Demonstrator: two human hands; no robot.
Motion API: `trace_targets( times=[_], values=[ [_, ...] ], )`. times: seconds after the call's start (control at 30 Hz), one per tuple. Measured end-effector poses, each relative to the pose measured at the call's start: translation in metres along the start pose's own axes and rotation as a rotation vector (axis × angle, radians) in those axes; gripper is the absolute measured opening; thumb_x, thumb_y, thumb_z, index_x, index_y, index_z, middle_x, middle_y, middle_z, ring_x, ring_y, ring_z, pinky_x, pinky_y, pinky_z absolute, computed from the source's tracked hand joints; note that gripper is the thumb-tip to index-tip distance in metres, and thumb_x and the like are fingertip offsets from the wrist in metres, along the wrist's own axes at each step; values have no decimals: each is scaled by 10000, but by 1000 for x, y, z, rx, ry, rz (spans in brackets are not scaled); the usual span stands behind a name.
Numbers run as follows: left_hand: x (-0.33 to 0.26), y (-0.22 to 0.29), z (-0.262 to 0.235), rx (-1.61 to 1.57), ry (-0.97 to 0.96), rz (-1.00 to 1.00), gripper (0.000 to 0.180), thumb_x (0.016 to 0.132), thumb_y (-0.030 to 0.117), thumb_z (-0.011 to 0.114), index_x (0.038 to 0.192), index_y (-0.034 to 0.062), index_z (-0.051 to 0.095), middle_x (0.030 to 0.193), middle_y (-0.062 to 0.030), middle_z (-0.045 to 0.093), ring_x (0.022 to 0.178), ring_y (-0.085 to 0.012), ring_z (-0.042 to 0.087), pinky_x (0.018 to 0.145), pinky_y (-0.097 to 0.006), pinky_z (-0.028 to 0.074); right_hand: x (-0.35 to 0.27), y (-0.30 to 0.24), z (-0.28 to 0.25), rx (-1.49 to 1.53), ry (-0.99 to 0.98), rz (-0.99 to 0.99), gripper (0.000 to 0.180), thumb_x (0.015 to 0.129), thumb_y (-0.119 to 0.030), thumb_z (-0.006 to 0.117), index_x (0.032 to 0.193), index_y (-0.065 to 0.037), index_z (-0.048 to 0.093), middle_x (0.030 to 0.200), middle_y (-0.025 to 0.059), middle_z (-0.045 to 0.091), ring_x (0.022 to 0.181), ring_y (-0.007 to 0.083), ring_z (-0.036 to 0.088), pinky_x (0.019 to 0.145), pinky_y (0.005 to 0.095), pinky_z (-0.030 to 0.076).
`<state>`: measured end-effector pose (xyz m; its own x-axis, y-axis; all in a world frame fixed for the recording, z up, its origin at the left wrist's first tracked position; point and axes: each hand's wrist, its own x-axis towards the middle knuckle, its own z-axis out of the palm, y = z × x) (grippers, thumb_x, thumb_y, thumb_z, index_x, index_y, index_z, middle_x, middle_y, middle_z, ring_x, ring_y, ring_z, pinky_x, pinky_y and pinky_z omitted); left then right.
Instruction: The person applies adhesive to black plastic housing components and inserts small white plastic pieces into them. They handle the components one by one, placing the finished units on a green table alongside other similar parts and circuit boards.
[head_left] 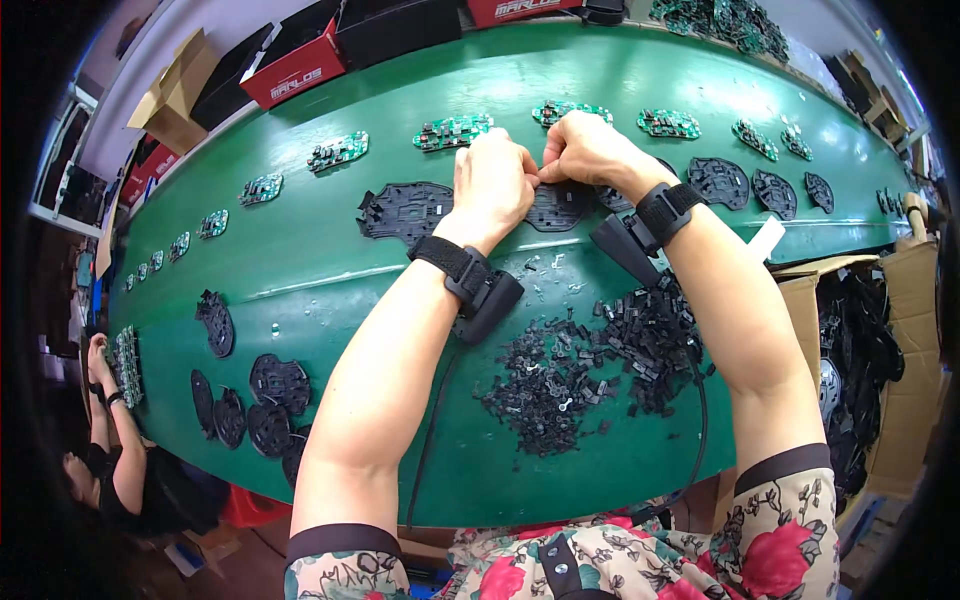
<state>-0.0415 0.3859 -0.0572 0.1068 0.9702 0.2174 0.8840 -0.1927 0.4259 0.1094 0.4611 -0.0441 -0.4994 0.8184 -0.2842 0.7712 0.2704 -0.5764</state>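
Shell (560, 210): found on green tabletop (300, 232), approx. mid-view, right under both hands, partly hidden by L hand (495, 178). Noted fingertips of L hand and R hand (592, 152) drawn in close, abt. meeting over far edge of shell; couldn't tell if pinching a small part betw. them or just pressing, tips too hidden. Progress: judged prob. part-way thru the batch, w/ work on this shell unfinished. Saw row of green circuit boards (453, 132) beyond shells, set apart; spotted none seated in any shell in view. Saw neighbouring shell (415, 212) just L, ribbed inside up, w/ dark bits at its L end; couldn't tell if fitted parts or moulding. Noted other shells (718, 182) off to R, plus a loose group of shells (280, 383) lower L; couldn't sort done from untouched. Found plenty left to use, e.g. big heap of small black parts (650, 340) on near side, betw. forearms, & a second heap (545, 390) mixed w/ pale bits, just beside it. Orientation: took shell as lying flat, long axis prob. L–R, approx. parallel to row; saw rounded end toward R & curved near edge toward wearer; couldn't see L end, so called direction tentative.
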Motion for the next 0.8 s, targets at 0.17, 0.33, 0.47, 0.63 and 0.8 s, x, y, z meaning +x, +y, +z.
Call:
trace_targets(
  times=[0.17, 0.33, 0.47, 0.63, 0.8],
  values=[
    [0, 10, 4, 108, 32, 28, 88, 707, 91, 711, 779, 39, 718, 830, -141, 591, 853, -314, 606, 788, -403, 489, -3, 4, -3, -9, 8, 10, 231, 632, -263, 808, 787, -115, 723, 807, 85, 707, 794, 229, 677, 736, 343, 533],
    [-8, 8, -9, -38, 56, -36, 98, 727, 108, 718, 793, 36, 708, 833, -140, 603, 846, -307, 612, 775, -392, 487, -23, -5, -20, 145, 106, -47, 213, 692, -220, 778, 851, -83, 741, 811, 118, 709, 759, 224, 676, 717, 342, 534],
    [-19, 1, -29, -174, 35, -80, 133, 736, 138, 743, 817, 39, 706, 820, -122, 623, 768, -246, 611, 719, -353, 483, -39, -22, -21, 213, 110, -143, 210, 737, -195, 734, 869, -31, 732, 777, 124, 698, 720, 187, 648, 691, 325, 516],
    [-33, 7, -64, -251, 8, -143, 150, 765, 154, 750, 846, 36, 705, 811, -75, 637, 701, -151, 592, 663, -298, 487, -51, -48, -11, 255, 78, -255, 208, 787, -185, 684, 847, 14, 696, 703, 83, 662, 666, 132, 591, 629, 298, 481],
    [-43, -12, -87, -491, -24, -280, 190, 814, 158, 736, 921, 5, 696, 822, -18, 652, 719, -82, 569, 663, -241, 474, -50, -77, 0, 276, 85, -271, 233, 816, -197, 648, 858, 31, 668, 703, 69, 644, 653, 127, 573, 603, 297, 468]
  ],
)
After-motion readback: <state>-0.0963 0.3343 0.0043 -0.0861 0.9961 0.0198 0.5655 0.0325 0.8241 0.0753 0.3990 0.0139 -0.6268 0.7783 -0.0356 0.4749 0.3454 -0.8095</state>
